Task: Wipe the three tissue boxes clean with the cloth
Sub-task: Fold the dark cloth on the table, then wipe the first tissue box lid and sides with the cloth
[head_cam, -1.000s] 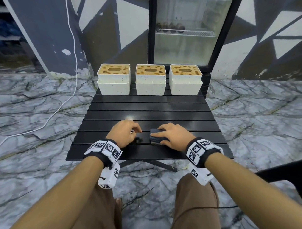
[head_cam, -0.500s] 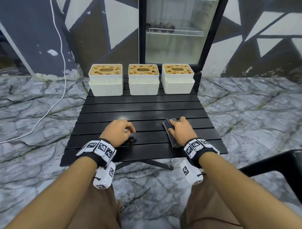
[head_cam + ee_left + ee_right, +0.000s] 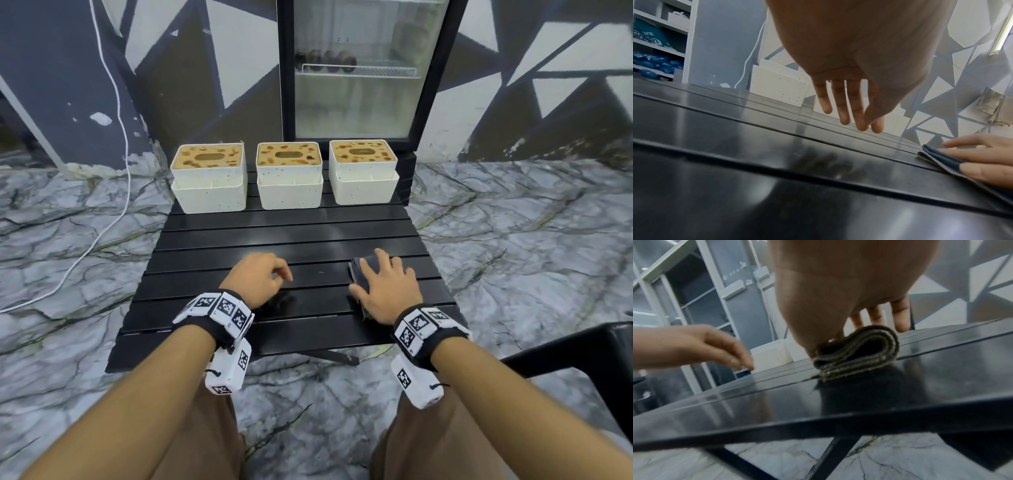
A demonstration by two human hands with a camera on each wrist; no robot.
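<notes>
Left hand (image 3: 258, 279) hung over near-left part of black slatted table (image 3: 287, 236), fingers loosely bent, holding nothing, tips close above slats. Right hand (image 3: 385, 291) lay at 3 o'clock of it on folded dark cloth (image 3: 359, 269), fingers stretched over top, thumb against cloth's left edge, pressing it to table. Three tissue boxes in row along far edge, at 12 o'clock: left box (image 3: 209, 178), middle box (image 3: 289, 174), right box (image 3: 363, 171), brown-stained tops, well apart from both hands.
</notes>
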